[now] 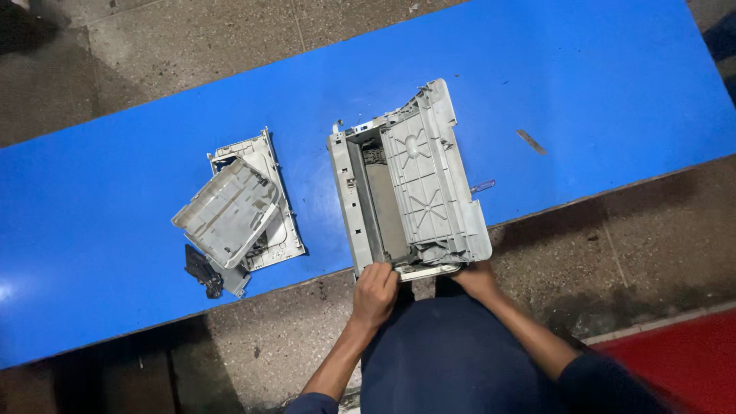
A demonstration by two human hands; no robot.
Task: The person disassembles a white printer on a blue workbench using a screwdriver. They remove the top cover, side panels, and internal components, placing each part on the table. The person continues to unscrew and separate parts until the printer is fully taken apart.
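Now your left hand fingers curl closed on the near edge of the grey printer chassis on the blue worktop; your right hand grips its near corner, fingers hidden underneath.

We see a long blue table set diagonally over a speckled grey stone floor, with a red mat at lower right.
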